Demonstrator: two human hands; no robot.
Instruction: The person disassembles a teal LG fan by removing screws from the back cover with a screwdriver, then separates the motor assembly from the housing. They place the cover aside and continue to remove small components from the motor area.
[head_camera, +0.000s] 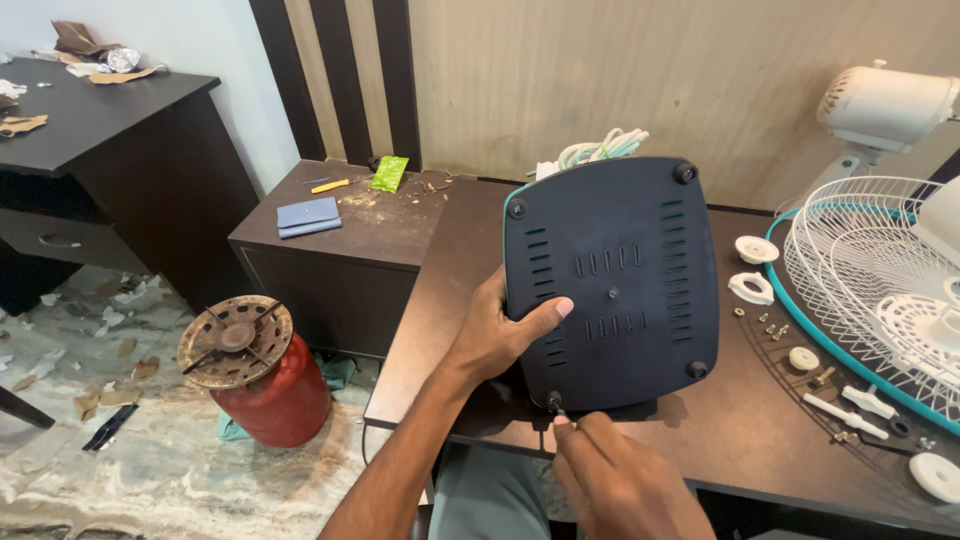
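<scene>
Head view: the right hand (625, 485) is nearest the camera, at the table's front edge. Its fingers (572, 424) are pinched together at the rubber foot (553, 401) on the near left corner of the fan base (612, 285); whether they grip anything cannot be told. The left hand (500, 335) clamps the base's left edge, thumb (545, 312) flat across the underside, other fingers hidden behind. The base is a dark, rounded-square plastic panel with vent slots, a centre screw and four corner feet, tilted up on the dark wooden table (450, 260). A white fan grille (865, 280) and loose screws (775, 328) lie to the right.
</scene>
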